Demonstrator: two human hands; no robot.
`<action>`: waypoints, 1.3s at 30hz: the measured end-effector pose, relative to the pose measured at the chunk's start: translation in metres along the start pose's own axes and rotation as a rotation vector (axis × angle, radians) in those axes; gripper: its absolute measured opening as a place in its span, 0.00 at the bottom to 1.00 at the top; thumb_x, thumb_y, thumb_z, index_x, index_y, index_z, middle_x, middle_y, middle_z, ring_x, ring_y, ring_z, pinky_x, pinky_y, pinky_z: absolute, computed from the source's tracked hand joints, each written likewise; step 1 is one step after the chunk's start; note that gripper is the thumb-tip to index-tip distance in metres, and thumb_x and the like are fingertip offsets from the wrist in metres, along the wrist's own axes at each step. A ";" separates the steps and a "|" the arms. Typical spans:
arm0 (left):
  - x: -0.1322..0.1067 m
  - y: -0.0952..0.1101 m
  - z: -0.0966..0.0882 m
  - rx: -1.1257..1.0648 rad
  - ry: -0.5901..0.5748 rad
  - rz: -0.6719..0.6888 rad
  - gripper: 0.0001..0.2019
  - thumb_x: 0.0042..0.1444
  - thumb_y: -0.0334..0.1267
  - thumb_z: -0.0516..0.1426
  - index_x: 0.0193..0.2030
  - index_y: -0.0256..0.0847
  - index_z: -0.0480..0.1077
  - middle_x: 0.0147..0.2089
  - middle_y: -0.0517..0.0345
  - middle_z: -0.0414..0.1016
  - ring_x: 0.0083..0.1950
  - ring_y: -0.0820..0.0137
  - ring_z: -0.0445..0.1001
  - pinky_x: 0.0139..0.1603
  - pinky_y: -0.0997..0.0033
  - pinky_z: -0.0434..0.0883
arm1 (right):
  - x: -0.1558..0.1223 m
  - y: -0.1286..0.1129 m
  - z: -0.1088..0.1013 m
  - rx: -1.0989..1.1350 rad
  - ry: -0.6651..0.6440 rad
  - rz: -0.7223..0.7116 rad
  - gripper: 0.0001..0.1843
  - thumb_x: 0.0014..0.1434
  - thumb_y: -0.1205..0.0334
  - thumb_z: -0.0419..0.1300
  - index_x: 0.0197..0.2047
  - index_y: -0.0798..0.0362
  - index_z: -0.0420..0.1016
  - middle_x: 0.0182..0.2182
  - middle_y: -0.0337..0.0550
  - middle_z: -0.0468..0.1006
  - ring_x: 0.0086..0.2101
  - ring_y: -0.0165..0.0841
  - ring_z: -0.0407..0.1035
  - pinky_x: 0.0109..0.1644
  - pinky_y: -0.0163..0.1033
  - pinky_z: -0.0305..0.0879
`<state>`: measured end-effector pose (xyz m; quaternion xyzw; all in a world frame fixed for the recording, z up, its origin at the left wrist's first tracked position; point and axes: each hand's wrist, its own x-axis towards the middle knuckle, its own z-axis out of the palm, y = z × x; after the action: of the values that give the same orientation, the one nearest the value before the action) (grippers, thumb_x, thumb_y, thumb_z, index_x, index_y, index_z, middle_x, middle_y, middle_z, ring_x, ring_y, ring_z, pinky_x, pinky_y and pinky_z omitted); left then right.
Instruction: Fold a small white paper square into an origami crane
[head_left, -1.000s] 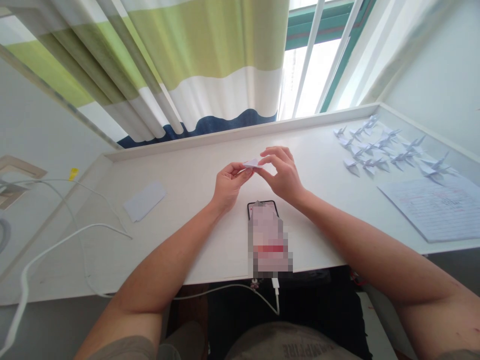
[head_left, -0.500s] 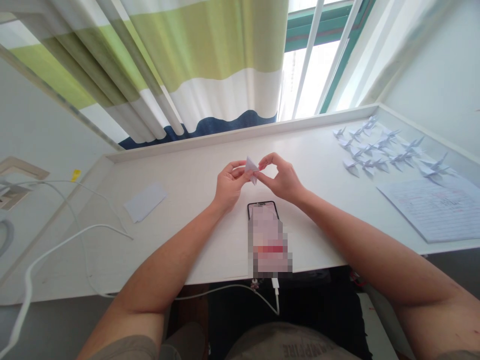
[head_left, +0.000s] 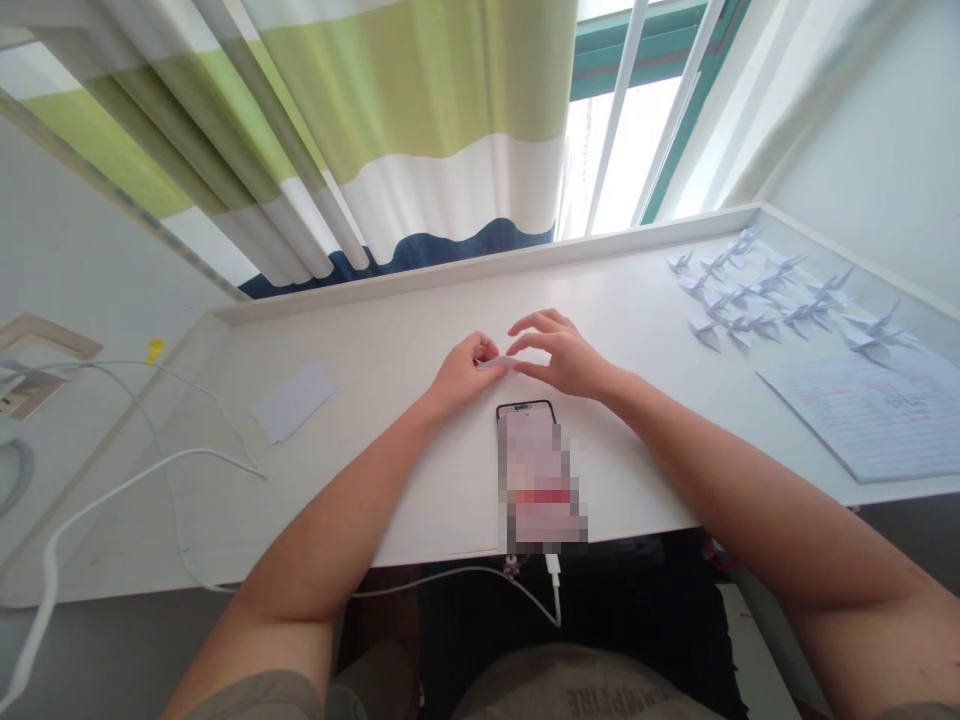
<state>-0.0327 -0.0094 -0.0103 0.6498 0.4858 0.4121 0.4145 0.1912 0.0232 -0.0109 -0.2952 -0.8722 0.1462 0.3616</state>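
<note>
A small folded piece of white paper (head_left: 498, 363) lies low on the white desk (head_left: 390, 400), just beyond the phone (head_left: 534, 460). My left hand (head_left: 463, 372) is curled with its fingertips pinching the paper's left end. My right hand (head_left: 562, 352) pinches the paper's right end between thumb and forefinger, while the other fingers are spread above it. Most of the paper is hidden between the fingertips.
Several folded paper cranes (head_left: 765, 295) stand at the far right of the desk, with a lined sheet (head_left: 877, 410) in front of them. A white paper slip (head_left: 294, 400) lies on the left. White cables (head_left: 150, 470) trail over the left edge. A curtain (head_left: 337, 130) hangs behind.
Both hands have come down from above the desk to its surface. The paper, held upright as a small triangle half a second ago, now lies flat under the fingertips.
</note>
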 end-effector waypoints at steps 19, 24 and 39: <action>0.008 -0.013 -0.019 0.424 -0.219 0.438 0.08 0.65 0.43 0.64 0.41 0.53 0.87 0.48 0.51 0.88 0.49 0.56 0.81 0.58 0.51 0.72 | -0.001 0.001 0.001 -0.105 -0.270 -0.064 0.11 0.73 0.65 0.60 0.43 0.46 0.85 0.43 0.45 0.86 0.44 0.41 0.77 0.57 0.54 0.73; 0.012 -0.017 -0.019 0.418 -0.180 0.432 0.07 0.64 0.45 0.65 0.37 0.52 0.86 0.45 0.53 0.88 0.48 0.57 0.80 0.59 0.51 0.72 | 0.000 0.003 0.003 -0.095 -0.273 -0.019 0.10 0.73 0.57 0.63 0.41 0.46 0.85 0.41 0.45 0.85 0.42 0.41 0.77 0.51 0.50 0.73; 0.011 -0.013 -0.018 0.348 -0.167 0.327 0.04 0.63 0.39 0.65 0.37 0.48 0.83 0.47 0.52 0.87 0.53 0.54 0.79 0.62 0.49 0.71 | 0.002 0.009 0.011 0.131 -0.159 0.166 0.07 0.66 0.63 0.65 0.36 0.48 0.84 0.42 0.46 0.86 0.44 0.42 0.79 0.55 0.52 0.74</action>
<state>-0.0515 0.0064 -0.0152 0.8130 0.4022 0.3287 0.2630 0.1862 0.0304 -0.0216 -0.3294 -0.8594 0.2552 0.2963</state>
